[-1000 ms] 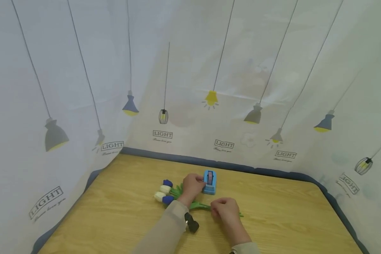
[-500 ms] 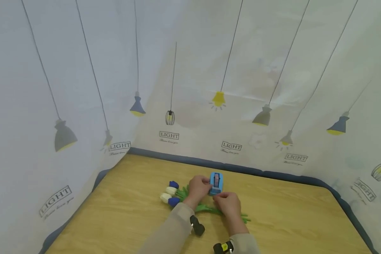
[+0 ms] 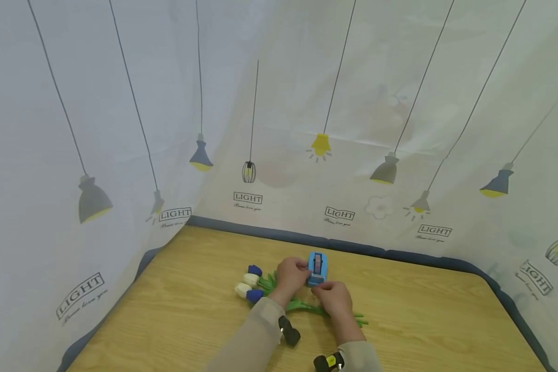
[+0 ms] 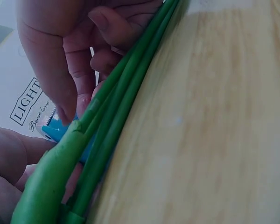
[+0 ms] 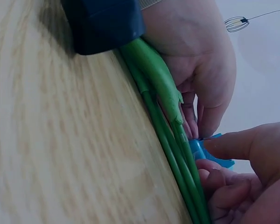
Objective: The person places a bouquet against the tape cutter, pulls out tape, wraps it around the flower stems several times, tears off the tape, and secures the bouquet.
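Note:
A blue tape dispenser [image 3: 317, 268] with a pinkish roll stands on the table in the head view. My left hand [image 3: 292, 275] grips its left side with thumb and fingers. At its front edge, my right hand [image 3: 336, 298] pinches the tape's end between thumb and index finger; the clear tape itself is barely visible. Below both wrists lies a bunch of artificial tulips [image 3: 254, 295], blue and white heads to the left and green stems to the right. In the left wrist view, the stems [image 4: 126, 88] cross in front of the hands and partly hide the dispenser [image 4: 58, 129].
The wooden table [image 3: 428, 320] runs back to a dark blue padded edge [image 3: 353, 245]. Behind it hangs a white curtain [image 3: 279, 93] printed with lamps. Black wrist cameras [image 3: 289, 331] sit low near the stems.
My right hand has moved from over the stems up to the dispenser's front edge, then stayed there. My left hand keeps its hold on the dispenser. The head view has shifted slightly.

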Demonstrator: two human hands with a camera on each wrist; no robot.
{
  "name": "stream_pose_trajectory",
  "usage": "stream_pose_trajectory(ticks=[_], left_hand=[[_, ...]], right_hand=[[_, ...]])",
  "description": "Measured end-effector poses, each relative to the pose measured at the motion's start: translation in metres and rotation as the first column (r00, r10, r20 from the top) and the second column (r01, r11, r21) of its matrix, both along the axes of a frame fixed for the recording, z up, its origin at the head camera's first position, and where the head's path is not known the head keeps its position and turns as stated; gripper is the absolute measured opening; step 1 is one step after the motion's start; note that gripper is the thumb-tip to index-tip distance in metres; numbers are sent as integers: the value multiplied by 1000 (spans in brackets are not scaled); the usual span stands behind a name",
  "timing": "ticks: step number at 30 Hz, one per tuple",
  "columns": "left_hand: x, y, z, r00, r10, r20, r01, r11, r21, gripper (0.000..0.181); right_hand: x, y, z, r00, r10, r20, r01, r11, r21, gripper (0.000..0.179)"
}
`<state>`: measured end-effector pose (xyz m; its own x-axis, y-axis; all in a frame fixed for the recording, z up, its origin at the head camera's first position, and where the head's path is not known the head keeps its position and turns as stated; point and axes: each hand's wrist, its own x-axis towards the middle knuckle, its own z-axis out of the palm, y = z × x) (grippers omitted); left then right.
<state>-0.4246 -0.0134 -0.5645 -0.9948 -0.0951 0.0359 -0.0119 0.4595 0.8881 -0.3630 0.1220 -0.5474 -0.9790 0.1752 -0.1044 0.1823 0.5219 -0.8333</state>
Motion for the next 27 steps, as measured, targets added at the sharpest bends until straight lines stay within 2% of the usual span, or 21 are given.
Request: stream_pose_trajectory(ticks=[5, 12, 14, 21, 27], left_hand=[[-1, 0, -1, 1000, -4, -15, 4, 1000, -1, 15], [-3, 1, -5, 1000, 5, -8, -5, 1000, 0, 13], [-3, 0, -5, 1000, 7, -4, -7, 1000, -1, 13], [-2, 0, -1, 1000, 7, 12, -7, 1000, -11, 13], [1, 1, 1, 1000, 10, 18, -10, 1000, -10, 13]], right_hand=[[-2, 1, 0, 1000, 25, 12, -25, 1000, -1, 22], [-3, 6, -3, 999, 34, 22, -31, 990, -139, 11], [-3, 7, -3, 999, 37, 34, -31, 988, -151, 10], [1, 13, 3, 992, 88, 86, -82, 995, -64, 14], [5, 15, 10, 987, 147, 64, -145, 989, -21, 4]])
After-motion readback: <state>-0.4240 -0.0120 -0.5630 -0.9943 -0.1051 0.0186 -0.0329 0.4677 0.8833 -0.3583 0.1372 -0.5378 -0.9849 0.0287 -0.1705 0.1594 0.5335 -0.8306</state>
